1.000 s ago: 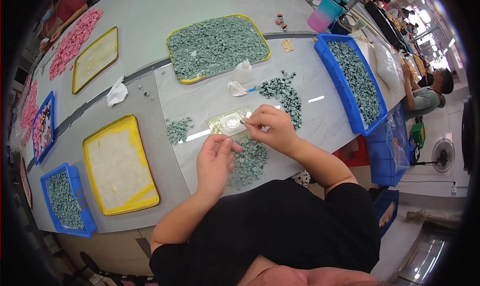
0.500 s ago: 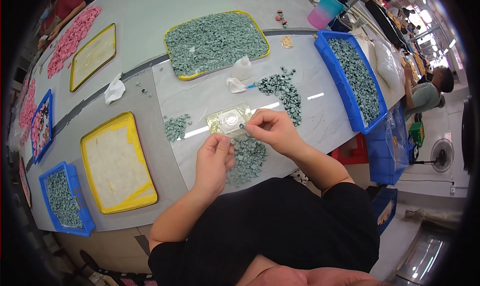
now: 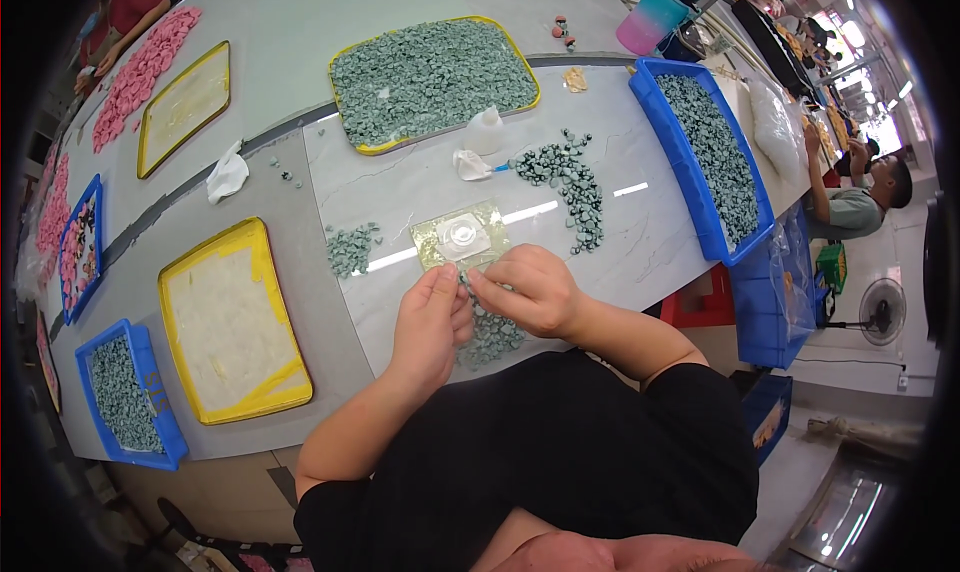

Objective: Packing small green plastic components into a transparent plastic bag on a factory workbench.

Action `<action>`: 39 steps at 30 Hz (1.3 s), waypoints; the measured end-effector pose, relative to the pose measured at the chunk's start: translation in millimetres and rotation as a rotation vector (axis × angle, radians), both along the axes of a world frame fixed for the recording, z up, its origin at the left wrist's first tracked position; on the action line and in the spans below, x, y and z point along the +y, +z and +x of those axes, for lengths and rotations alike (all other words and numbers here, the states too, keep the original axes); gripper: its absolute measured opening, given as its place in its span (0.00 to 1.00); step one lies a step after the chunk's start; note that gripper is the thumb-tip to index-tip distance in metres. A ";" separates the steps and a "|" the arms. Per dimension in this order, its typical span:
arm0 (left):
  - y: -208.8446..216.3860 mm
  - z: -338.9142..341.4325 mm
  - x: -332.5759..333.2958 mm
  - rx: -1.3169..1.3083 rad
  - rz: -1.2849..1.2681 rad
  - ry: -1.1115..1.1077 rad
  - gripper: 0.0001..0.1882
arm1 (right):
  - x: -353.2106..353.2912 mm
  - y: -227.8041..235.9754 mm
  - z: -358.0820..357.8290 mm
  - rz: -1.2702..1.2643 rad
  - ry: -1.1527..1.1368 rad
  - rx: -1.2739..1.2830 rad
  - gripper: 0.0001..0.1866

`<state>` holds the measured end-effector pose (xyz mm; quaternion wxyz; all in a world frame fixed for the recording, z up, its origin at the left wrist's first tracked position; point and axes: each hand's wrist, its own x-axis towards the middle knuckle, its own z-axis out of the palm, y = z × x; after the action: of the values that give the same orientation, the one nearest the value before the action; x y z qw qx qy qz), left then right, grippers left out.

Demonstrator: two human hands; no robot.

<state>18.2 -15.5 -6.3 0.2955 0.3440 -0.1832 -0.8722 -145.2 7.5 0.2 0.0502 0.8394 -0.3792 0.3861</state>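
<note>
Head view: two bare hands are meeting over a marbled tabletop (image 3: 650, 242), just in front of the wearer's black shirt (image 3: 540, 452).
Left hand: this hand (image 3: 430, 310) is pressing thumb and forefinger together at the tips, the other fingers curling toward the palm.
Right hand: this hand (image 3: 533, 290) is pinching with thumb and forefinger, its tips almost meeting the left ones.
Small green piece: it (image 3: 463, 279) is sitting between the fingertips of both hands, mostly covered, so its exact shape is hard to tell.
Clear block: a yellowish slab (image 3: 430, 247) is lying just beyond the fingertips, and a white round dish (image 3: 462, 234) is resting on it.
Loose green pieces: a pile (image 3: 490, 340) is spreading under the hands, a smaller cluster (image 3: 350, 250) is lying to the left, and a curving band of darker-marked ones (image 3: 583, 207) is running to the right.
Bottle and cloth: a white bottle (image 3: 485, 134) is standing near a crumpled white cloth (image 3: 468, 165), from which a blue tip (image 3: 500, 168) is pointing right.
Trays: a yellow-rimmed tray (image 3: 372, 150) is holding green pieces at the far side; a blue tray (image 3: 678, 152) is holding more at the right.
Left side: a pale tray with yellow edges (image 3: 228, 317) is lying near another blue tray (image 3: 170, 422).
Co-worker: a person in a grey-green top (image 3: 852, 212) is working at far right.
</note>
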 end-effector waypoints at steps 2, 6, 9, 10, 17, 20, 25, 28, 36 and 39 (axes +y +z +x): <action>2.3 -1.3 1.2 0.005 -0.005 0.000 0.11 | 1.3 -0.3 2.2 -0.011 -0.003 0.005 0.15; 0.5 -2.8 7.2 -0.028 -0.122 0.065 0.11 | 7.1 -2.5 8.5 -0.047 -0.013 -0.001 0.16; -0.4 -1.4 10.5 -0.025 -0.229 0.083 0.10 | 8.8 -8.0 9.4 -0.023 0.007 -0.068 0.15; 0.1 -0.5 10.3 -0.035 -0.282 0.081 0.10 | 7.8 -9.6 9.9 -0.023 0.009 -0.069 0.15; 5.0 2.1 5.8 -0.123 -0.327 0.076 0.11 | 4.4 0.9 12.6 0.265 -0.035 -0.317 0.14; 1.4 3.7 3.6 -0.157 -0.218 0.007 0.12 | 2.6 8.8 -7.5 0.503 -0.028 -0.253 0.13; -9.0 -3.8 12.4 -0.405 -0.519 -0.270 0.15 | -3.4 5.5 -67.0 0.563 -0.436 0.049 0.08; 0.6 -1.5 9.2 -0.281 -0.334 -0.189 0.13 | 4.1 9.9 -88.4 0.725 -0.508 0.279 0.08; 3.1 -5.7 6.5 -0.058 -0.117 0.003 0.06 | 5.9 5.2 -76.6 0.782 -0.529 0.170 0.11; 3.2 -7.3 6.7 -0.062 -0.105 -0.010 0.09 | 4.8 12.4 -53.5 0.769 -0.384 -0.101 0.11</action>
<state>10.9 -8.8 -3.1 0.3031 0.3539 -0.2394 -0.8518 -198.7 12.3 12.6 -0.2140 0.6911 -0.6469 0.2409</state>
